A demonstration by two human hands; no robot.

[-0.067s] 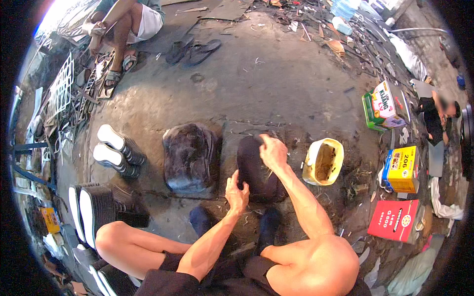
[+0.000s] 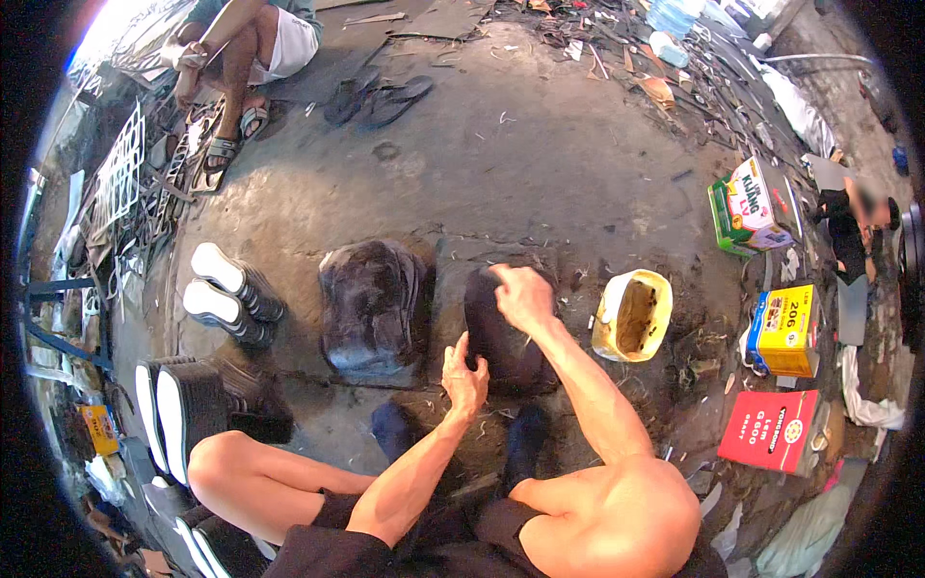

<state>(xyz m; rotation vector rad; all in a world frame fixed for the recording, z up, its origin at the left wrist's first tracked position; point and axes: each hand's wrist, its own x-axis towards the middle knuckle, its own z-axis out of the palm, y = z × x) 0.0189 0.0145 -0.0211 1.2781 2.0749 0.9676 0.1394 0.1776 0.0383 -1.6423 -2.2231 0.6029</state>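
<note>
- Left hand (image 2: 464,381), fingers parted, at the dark pad's (image 2: 487,320) edge; hold unclear.
- Right hand (image 2: 526,300), half-curled over it; hold unclear.
- Probably light, pliable; grip by edges.

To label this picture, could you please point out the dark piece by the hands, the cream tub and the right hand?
Dark piece (image 2: 506,345), head view: upper surface, middle.
Cream tub (image 2: 605,329), head view: outer left wall.
Right hand (image 2: 527,299), head view: its back.
</note>
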